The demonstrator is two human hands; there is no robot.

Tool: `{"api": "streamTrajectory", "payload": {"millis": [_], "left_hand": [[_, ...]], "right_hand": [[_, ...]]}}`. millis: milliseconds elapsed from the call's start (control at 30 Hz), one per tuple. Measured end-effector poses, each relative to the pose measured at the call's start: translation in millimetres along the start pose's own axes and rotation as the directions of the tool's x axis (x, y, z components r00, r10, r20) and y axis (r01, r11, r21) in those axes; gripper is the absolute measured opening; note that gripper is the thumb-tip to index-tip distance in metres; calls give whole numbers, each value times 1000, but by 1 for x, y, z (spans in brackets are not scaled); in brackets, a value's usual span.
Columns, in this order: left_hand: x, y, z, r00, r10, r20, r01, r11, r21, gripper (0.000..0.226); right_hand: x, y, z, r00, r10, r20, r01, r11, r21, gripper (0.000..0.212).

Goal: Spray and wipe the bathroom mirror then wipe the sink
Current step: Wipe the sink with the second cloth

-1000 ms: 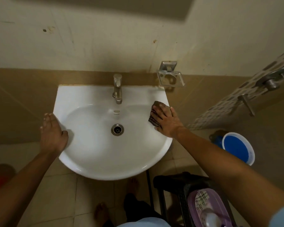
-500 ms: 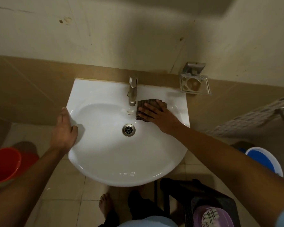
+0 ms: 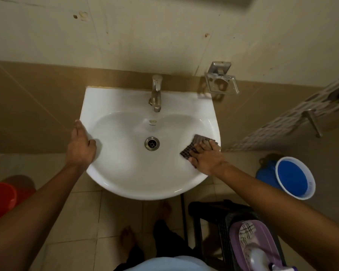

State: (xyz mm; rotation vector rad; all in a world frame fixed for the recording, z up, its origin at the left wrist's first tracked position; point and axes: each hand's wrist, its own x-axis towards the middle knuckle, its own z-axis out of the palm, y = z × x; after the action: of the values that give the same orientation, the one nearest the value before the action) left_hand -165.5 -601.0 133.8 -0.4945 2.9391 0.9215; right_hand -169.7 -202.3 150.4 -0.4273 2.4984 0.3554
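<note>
A white wall-mounted sink (image 3: pixel 125 173) fills the middle of the head view, with a metal tap (image 3: pixel 156 92) at its back and a drain (image 3: pixel 152 143) in the bowl. My right hand (image 3: pixel 207 157) presses a dark checked cloth (image 3: pixel 191 148) flat against the bowl's right inner side, near the rim. My left hand (image 3: pixel 80 145) grips the sink's left rim, thumb inside the bowl. The mirror's lower edge barely shows at the top of the view.
An empty metal soap holder (image 3: pixel 221 83) hangs on the wall right of the tap. On the floor stand a blue bucket (image 3: pixel 294 177) at right and a red bucket (image 3: pixel 0 200) at left. A dark stool (image 3: pixel 213 214) carries a purple basin (image 3: pixel 256 245) with a spray bottle (image 3: pixel 260 259). Bare feet (image 3: pixel 127 237) stand below the sink.
My right hand slid the cloth from beside the tap at the back of the bowl to the bowl's right side. My left hand stayed on the left rim.
</note>
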Motion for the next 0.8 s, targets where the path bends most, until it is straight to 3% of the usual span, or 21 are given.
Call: {"api": "streamTrajectory", "payload": {"millis": [167,233,400,567,700,800], "left_hand": [[-4,5,-4,1000,-19,17,20,999,-50,74],[-5,6,-6,999,-31,17,32,997,-64,73],[-7,5,-7,999,-39,28,41,997,-66,72],[-6,2,-5,999,-32,20,33,997,-66,72],[-4,1,-2,1000,-29,9,30,998,-62,73],[0,0,0,1000,-21,-5,21,999,-40,73]], "right_hand": [[-31,-56,0,992,-79,94,55,970,238,53],[-24,-90,-4,977,-161,140,109,941,320,63],[5,-169,-6,945,-271,183,146,851,505,57],[16,-135,10,962,-206,178,132,925,356,63],[34,-67,25,996,45,77,-53,992,113,66],[60,-28,15,990,115,-84,-117,993,-24,65]]}}
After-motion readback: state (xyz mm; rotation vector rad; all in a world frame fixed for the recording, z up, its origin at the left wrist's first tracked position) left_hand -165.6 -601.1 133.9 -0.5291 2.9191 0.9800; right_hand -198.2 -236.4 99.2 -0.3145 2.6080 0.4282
